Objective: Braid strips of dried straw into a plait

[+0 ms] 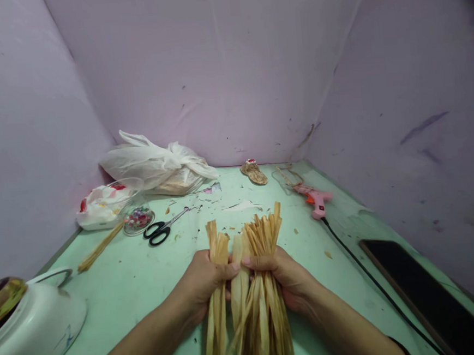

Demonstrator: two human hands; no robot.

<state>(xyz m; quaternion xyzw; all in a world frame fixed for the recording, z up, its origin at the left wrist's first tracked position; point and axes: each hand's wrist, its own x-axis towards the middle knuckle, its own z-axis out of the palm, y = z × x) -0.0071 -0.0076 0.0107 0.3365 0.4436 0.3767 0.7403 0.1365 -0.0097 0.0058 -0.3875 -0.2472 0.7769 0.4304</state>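
Long, dry, straw-coloured leaf strips (272,317) hang in a bunch toward the table's near edge. My right hand (283,275) is closed round the larger part of them, thumb across the front. A smaller group of the same dry strips (216,321) is gripped in my left hand (206,281), its thumb pointing inward. Both thumbs meet near a wider pale strip (238,284) in the middle. Above the hands the strips' cut ends stick up unevenly. The fingers behind the bunch are mostly hidden.
Black-handled scissors (161,230), a dish of coloured beads (138,219), a straw bundle (101,247) and a white pot (47,329) lie leftward. A tied plastic bag (157,162) and woven sole-shaped piece (254,173) stand behind. Rightward are a pink glue gun (316,198) and phone (427,299).
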